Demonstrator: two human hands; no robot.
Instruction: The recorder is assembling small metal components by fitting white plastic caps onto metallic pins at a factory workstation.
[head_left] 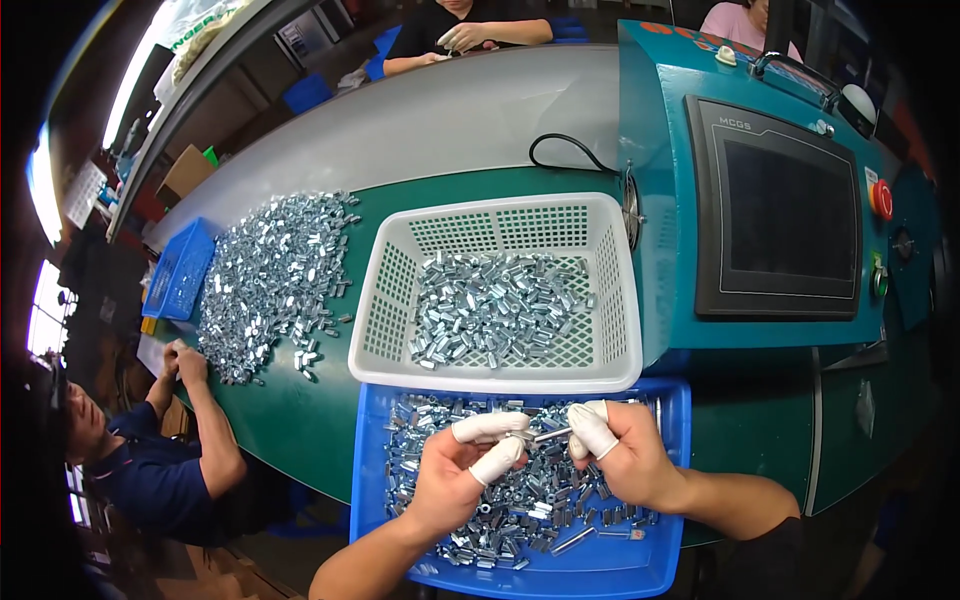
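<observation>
My left hand [450, 478], with white finger cots on the thumb and finger, pinches a small silvery hex metal sleeve [523, 436]. In my right hand [636, 456], also wearing white finger cots, is a thin metal rod [553, 434] pointing left. The rod's tip meets the sleeve; whether it is inside the bore I cannot make out. Both hands are above a blue tray [676, 440] filled with similar hex sleeves [510, 500]. Near the tray's lower right lies a loose metal pin [573, 541].
Behind the tray stands a white perforated basket [500, 378] holding more sleeves. A large heap of sleeves [275, 270] spreads across the green table [300, 420], beside a small blue bin [180, 270]. At right is a teal machine with a screen [785, 210]. Co-workers sit left [150, 460] and far side [470, 40].
</observation>
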